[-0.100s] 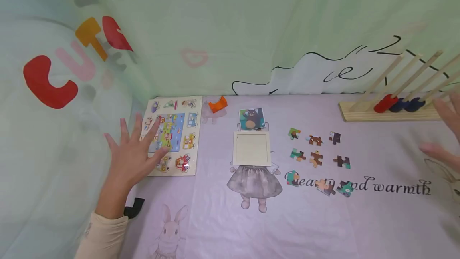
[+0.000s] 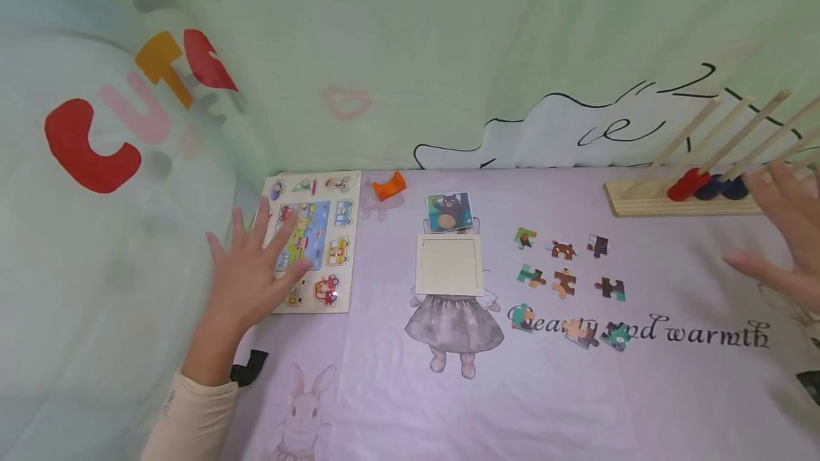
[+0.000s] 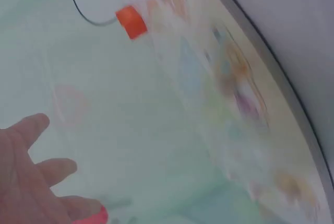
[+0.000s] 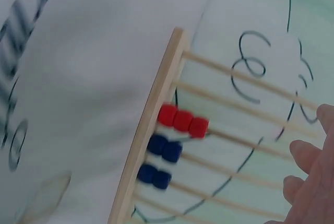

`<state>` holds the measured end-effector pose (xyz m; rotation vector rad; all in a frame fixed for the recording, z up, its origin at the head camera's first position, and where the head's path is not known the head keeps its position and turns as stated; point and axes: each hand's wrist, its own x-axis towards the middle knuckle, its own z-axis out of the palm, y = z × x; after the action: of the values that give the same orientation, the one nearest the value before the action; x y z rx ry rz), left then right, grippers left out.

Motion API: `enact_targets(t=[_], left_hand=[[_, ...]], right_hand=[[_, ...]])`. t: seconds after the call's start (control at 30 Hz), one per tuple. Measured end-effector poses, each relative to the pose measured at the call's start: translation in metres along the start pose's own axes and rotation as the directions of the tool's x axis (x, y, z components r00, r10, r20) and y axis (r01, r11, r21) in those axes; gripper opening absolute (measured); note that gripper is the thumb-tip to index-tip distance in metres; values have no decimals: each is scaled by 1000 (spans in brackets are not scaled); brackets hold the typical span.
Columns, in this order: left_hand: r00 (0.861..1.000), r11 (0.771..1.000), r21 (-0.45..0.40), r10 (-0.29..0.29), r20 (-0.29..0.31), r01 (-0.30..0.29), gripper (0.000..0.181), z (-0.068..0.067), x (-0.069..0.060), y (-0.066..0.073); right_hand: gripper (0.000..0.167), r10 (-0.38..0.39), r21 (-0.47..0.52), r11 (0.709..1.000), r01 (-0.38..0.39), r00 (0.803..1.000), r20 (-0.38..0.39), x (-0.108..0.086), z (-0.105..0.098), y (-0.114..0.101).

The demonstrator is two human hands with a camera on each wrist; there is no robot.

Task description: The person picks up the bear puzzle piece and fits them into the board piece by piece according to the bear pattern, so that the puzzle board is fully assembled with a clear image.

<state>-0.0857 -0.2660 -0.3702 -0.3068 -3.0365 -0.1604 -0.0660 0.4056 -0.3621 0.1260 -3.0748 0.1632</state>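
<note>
Above the near edge of a wooden vehicle puzzle board (image 2: 342,262), my left hand (image 2: 246,276) hovers with its fingers spread, holding nothing. My right hand (image 2: 788,233) is at the right edge, fingers apart and holding nothing, near a wooden peg rack (image 2: 640,206) with red beads (image 2: 688,184) and dark blue beads (image 4: 165,148) on its rods. In the middle lies a pale square tray (image 2: 449,265). Just behind it is a bear picture card (image 2: 450,212). Several jigsaw pieces (image 2: 564,282) lie in loose rows to the right of the tray.
An orange curved block (image 2: 389,186) sits beside the board's far right corner. A printed cloth (image 2: 397,404) covers the table, and a green curtain (image 2: 384,55) with printed letters rises behind it. Something black (image 2: 250,368) shows beside the left wrist.
Both hands have moved inward: the left a little to the right, the right a little to the left. The objects on the table have stayed in place.
</note>
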Motion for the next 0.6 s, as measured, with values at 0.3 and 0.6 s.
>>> enact_targets(t=[0.3, 0.6], left_hand=[[988, 953, -262, 153, -20, -153, 63, 22, 21, 48], [979, 844, -510, 203, 14, -167, 59, 34, 43, 81]], right_hand=[[99, -179, 132, 977, 167, 981, 81, 34, 8, -63], [88, -238, 233, 952, 197, 958, 159, 67, 16, -107]])
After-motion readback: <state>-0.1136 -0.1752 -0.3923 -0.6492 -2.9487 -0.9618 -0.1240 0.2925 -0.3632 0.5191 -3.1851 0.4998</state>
